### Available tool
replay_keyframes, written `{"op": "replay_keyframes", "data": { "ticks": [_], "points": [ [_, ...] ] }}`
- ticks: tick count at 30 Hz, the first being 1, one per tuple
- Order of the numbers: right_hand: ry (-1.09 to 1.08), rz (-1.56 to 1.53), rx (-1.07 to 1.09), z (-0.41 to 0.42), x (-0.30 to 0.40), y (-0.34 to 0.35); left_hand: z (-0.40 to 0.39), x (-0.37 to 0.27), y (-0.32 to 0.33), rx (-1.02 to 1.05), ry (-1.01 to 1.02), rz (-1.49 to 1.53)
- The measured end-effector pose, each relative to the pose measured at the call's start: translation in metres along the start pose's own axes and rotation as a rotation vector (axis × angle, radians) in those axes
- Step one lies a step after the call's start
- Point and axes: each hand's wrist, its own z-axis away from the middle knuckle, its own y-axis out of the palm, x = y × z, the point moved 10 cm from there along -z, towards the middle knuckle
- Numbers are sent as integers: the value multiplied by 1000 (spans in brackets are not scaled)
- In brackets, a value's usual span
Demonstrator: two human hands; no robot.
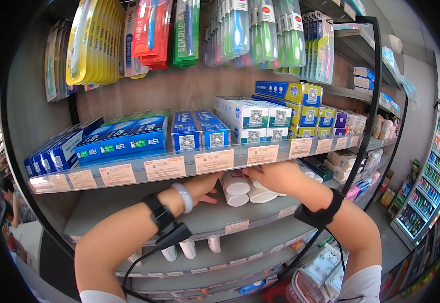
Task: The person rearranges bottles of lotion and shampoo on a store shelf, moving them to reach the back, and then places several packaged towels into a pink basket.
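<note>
Both hands reach in under the upper shelf's price strip, which hides part of each. My left hand (206,192) is just left of some white rounded containers (236,191) lying on the lower shelf (148,204), ends toward me. Its visible fingers are spread, with nothing seen in them. My right hand (274,175) reaches in from the right over more white containers (262,194). Its fingertips are near the top of the stack, and I cannot tell whether they grip one. A pale bangle (182,197) and a black strap are on the left wrist; another black strap (320,212) circles the right forearm.
Toothpaste boxes (123,138) line the upper shelf above my hands, behind a clear price-label strip (165,166). Packaged toothbrushes (238,30) hang overhead. A black upright post (371,94) stands at right. A pink basket (299,289) is below. A person (15,200) is at far left.
</note>
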Motion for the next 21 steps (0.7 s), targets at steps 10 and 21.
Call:
{"op": "replay_keyframes", "data": {
  "ticks": [10, 21],
  "points": [
    [-56, -399, 88, 127, 46, -34, 171, -10, 51, 177, 638, -564],
    [416, -938, 321, 246, 45, 140, 161, 217, 61, -25, 238, -254]
  ]
}}
